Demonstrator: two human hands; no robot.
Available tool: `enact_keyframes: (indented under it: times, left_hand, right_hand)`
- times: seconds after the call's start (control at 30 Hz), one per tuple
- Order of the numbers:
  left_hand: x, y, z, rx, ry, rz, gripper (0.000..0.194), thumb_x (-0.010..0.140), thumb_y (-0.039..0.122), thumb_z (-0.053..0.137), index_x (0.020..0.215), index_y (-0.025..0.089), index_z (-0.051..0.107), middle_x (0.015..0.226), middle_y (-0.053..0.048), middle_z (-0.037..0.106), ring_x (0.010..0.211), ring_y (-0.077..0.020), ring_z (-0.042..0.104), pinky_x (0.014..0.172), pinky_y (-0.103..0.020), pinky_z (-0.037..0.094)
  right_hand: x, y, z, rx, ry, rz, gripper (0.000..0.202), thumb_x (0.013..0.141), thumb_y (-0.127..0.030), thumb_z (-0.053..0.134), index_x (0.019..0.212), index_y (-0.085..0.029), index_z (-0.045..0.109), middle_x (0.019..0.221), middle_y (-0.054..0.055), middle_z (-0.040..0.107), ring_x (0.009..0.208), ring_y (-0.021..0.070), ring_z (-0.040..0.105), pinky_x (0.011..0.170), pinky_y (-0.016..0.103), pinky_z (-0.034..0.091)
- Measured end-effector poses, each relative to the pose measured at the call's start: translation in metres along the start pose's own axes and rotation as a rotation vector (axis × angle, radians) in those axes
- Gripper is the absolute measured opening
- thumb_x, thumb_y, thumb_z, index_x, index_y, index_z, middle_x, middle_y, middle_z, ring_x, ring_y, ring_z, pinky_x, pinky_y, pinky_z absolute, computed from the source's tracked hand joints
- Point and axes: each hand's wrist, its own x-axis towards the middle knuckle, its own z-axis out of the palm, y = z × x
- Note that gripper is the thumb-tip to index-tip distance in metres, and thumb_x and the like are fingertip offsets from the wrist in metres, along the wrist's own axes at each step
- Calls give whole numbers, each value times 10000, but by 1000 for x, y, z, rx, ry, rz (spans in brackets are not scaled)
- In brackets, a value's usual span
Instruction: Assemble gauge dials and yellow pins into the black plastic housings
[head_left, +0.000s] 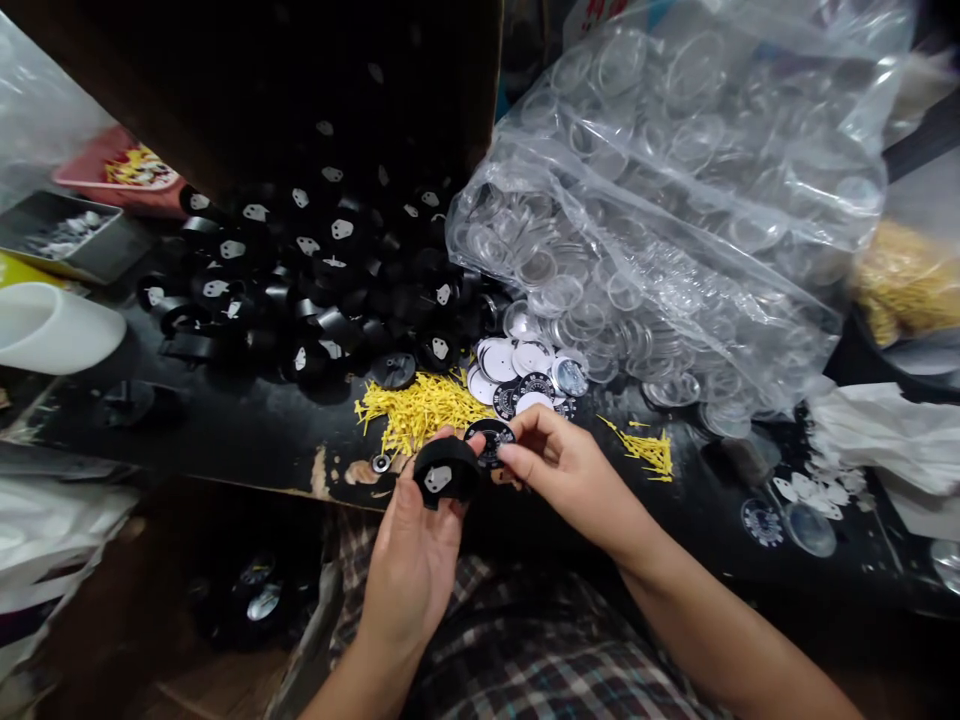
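My left hand is closed around a round black plastic housing, which has a small whitish plate inside. Just to its right, my right hand pinches a black dial disc with white markings, between thumb and forefinger. The disc sits close to the housing's edge; whether they touch I cannot tell. Behind both hands lies a heap of yellow pointers. A pile of dial discs, some white side up and some black, lies beyond my right hand.
Many black housings fill the back left. A plastic bag spills clear round covers at the right. A white cup, a metal tray and a pink basket stand left. The bench's front edge runs below my hands.
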Motion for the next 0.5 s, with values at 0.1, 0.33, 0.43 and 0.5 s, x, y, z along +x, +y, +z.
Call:
enact_keyframes:
  times: [0.1,0.33,0.43,0.5]
  left_hand:
    - [1,0,2,17,54,-12,419,853,494,592,1154,208,646,1184,-95,666,1188,-258,551,1030,-404,437]
    - [-1,-8,-4,214,1,-50,338,844,382,646,1176,313,646,1342,2,564,1258,-226,485,1031,-317,432]
    - [-1,-9,-11,348,-35,-20,350,856,372,634,1204,335,628,1346,11,560,1260,-231,483,1064,-341,398]
    - [1,-7,-12,404,-83,-18,344,865,374,620,1206,330,628,1330,3,573,1260,-239,482,1062,-358,399]
  right_hand:
    - [-1,-3,0,-17,95,-61,112,882,-293,570,902,-187,540,765,-8,586,678,118,588,638,242,483]
    - [-1,-19,15,-393,38,-325,169,895,-130,525,1017,-208,612,930,22,603,874,135,564,787,265,451]
    - [0,-22,16,-456,52,-237,92,874,-146,559,955,-189,565,854,9,578,772,124,542,692,244,436]
    - [0,-23,14,-466,36,-217,64,870,-146,562,916,-189,550,847,4,575,758,119,539,680,237,430]
